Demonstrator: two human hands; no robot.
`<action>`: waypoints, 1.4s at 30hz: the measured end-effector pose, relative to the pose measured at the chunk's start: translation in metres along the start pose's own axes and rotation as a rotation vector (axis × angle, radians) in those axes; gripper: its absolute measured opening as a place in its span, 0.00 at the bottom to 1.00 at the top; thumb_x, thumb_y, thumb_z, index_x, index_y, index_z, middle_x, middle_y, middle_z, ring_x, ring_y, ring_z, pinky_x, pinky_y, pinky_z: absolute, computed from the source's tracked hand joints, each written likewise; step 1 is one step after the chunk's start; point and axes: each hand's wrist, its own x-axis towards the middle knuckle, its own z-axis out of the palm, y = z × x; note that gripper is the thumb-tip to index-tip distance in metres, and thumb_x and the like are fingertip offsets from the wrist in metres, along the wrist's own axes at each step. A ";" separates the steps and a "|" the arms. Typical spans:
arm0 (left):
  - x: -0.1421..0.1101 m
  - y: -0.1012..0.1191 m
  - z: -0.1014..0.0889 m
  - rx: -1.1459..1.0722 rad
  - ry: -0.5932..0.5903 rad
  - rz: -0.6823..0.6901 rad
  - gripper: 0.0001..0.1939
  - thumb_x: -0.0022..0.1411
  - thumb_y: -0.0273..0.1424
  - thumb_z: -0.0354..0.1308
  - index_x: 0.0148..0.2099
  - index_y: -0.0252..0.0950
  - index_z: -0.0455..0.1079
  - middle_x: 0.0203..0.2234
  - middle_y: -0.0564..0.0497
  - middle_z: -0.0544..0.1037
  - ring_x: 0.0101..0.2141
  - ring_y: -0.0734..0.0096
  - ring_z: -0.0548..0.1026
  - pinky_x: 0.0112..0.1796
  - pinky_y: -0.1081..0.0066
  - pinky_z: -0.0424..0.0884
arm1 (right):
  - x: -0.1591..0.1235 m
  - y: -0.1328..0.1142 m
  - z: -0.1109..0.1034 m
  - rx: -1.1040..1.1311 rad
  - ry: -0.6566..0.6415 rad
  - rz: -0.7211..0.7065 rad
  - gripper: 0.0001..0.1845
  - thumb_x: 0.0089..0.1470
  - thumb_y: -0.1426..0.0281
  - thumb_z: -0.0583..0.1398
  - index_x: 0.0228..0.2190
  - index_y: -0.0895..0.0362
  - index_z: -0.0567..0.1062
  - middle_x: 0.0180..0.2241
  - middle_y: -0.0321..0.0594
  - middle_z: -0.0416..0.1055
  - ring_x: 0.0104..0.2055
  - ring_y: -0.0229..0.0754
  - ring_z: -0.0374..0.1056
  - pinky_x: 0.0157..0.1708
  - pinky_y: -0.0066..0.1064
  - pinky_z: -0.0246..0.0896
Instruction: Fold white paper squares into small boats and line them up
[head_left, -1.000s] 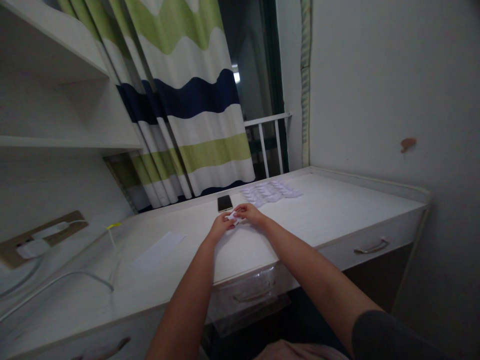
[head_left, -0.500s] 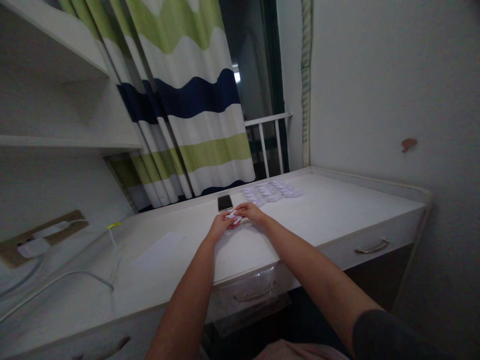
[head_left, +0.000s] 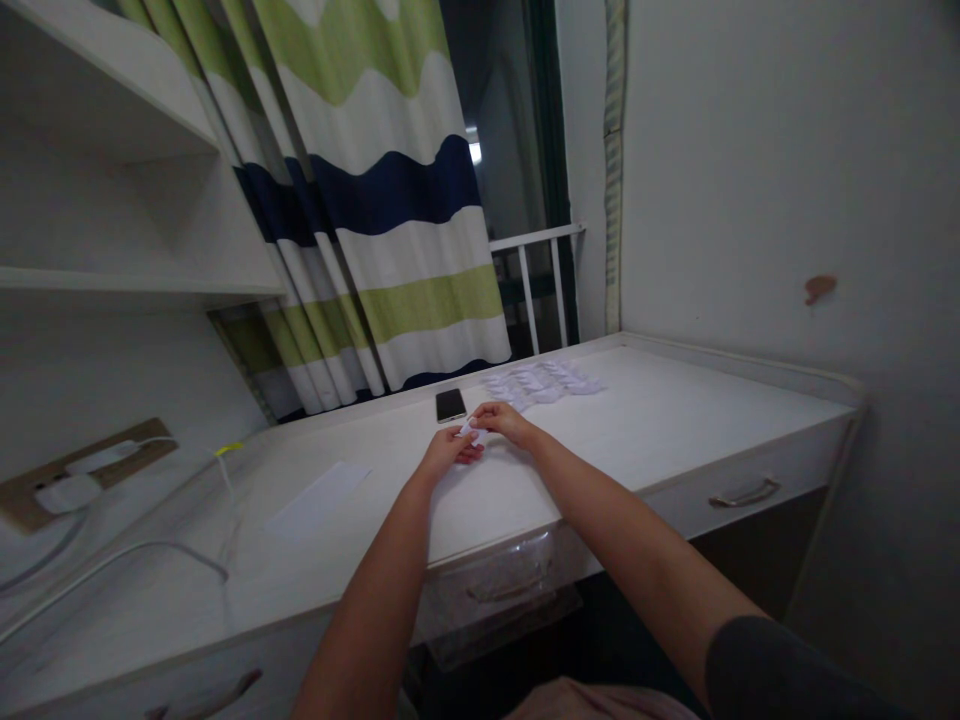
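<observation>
Between my two hands is a small folded piece of white paper (head_left: 472,430), held just above the white desk (head_left: 615,440). My left hand (head_left: 448,450) pinches its left side, with the lower fingers curled beneath. From the right, my right hand (head_left: 504,422) grips the upper edge with its fingertips. Just behind the hands lies a dark-screened phone (head_left: 451,405). Rows of several small white folded paper pieces (head_left: 544,383) rest on the desk beyond my right hand. The exact folds of the held piece are too small to make out.
A flat white paper sheet (head_left: 321,497) lies left of my arms. White cables (head_left: 165,546) run over the desk's left side from a wall socket (head_left: 90,470). A striped curtain (head_left: 390,250) hangs behind; drawers with handles (head_left: 745,494) line the front.
My fingers have shifted slightly around the folded paper, and the left hand's lower fingers show more plainly. Both hands stay in nearly the same place.
</observation>
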 end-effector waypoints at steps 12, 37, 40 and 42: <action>0.004 -0.004 -0.003 0.115 -0.033 0.038 0.13 0.47 0.37 0.59 0.24 0.30 0.68 0.15 0.49 0.73 0.16 0.76 0.69 0.21 0.75 0.62 | -0.002 -0.003 0.005 -0.022 0.082 0.071 0.13 0.33 0.66 0.64 0.25 0.61 0.74 0.21 0.34 0.68 0.24 0.31 0.60 0.25 0.24 0.53; 0.005 -0.003 0.000 0.062 0.087 0.108 0.17 0.43 0.40 0.60 0.29 0.32 0.65 0.17 0.53 0.71 0.16 0.74 0.71 0.17 0.78 0.63 | 0.008 0.013 -0.002 -0.237 0.006 -0.041 0.11 0.37 0.66 0.62 0.23 0.63 0.75 0.17 0.34 0.65 0.20 0.30 0.57 0.20 0.23 0.52; 0.005 -0.004 0.000 0.037 0.096 0.128 0.18 0.42 0.40 0.60 0.32 0.32 0.64 0.17 0.54 0.71 0.16 0.74 0.71 0.17 0.77 0.64 | 0.009 0.014 -0.001 -0.215 0.036 -0.036 0.09 0.36 0.68 0.62 0.22 0.62 0.73 0.18 0.34 0.65 0.21 0.30 0.59 0.20 0.22 0.53; 0.006 -0.004 -0.001 0.033 0.101 0.126 0.18 0.42 0.40 0.60 0.32 0.33 0.63 0.17 0.54 0.71 0.16 0.73 0.71 0.17 0.76 0.65 | 0.010 0.014 -0.002 -0.214 0.044 -0.029 0.09 0.35 0.69 0.63 0.21 0.62 0.72 0.18 0.34 0.65 0.21 0.30 0.59 0.20 0.22 0.54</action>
